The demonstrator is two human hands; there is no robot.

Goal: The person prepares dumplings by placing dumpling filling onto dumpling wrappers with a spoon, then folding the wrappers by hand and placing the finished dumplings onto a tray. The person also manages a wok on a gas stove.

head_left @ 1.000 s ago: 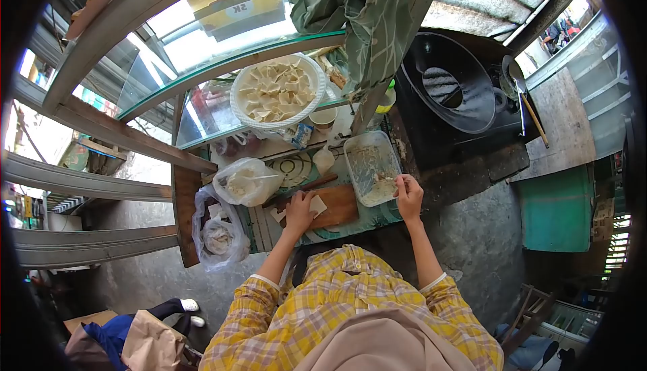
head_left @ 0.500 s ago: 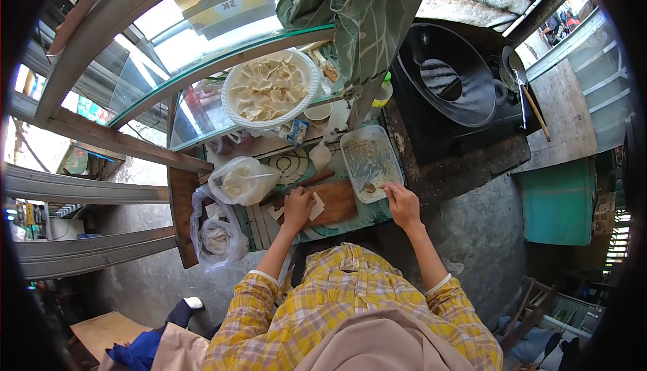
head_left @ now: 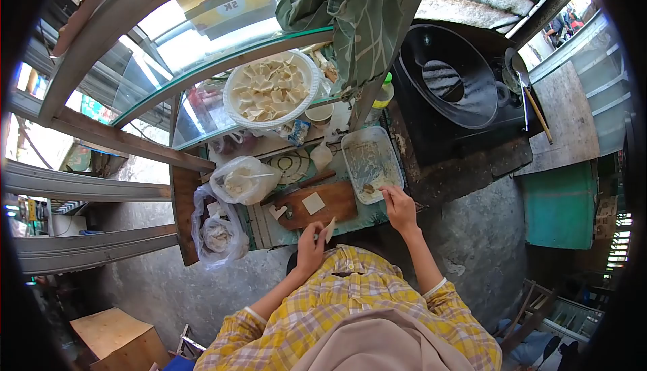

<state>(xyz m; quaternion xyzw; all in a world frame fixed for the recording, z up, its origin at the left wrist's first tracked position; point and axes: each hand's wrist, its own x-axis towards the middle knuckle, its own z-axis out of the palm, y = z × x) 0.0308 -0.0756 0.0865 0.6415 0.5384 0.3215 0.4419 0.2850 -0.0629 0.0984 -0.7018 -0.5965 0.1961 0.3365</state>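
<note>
My left hand (head_left: 311,248) pinches a square dough wrapper (head_left: 329,230) at the near edge of the table, close to my shirt. Another pale wrapper (head_left: 313,202) lies flat on the brown wooden board (head_left: 340,199). At the board's left end is one more wrapper piece (head_left: 278,212). My right hand (head_left: 401,210) is closed on a spoon (head_left: 368,188), whose bowl rests inside the clear plastic tub (head_left: 347,142). Pale filling is smeared over the tub's bottom and lies by the spoon. My fingers hide most of the spoon's handle.
A white basket (head_left: 231,105) full of folded dough pieces stands behind the board. Plastic bags (head_left: 244,179) sit at the left, one (head_left: 219,239) hanging near the table edge. A large black wok (head_left: 448,74) is at the right, with a ladle (head_left: 519,68) beside it.
My left hand has lifted a wrapper off the board and drawn it toward my body. One wrapper now shows flat on the board. My right hand has barely moved.
</note>
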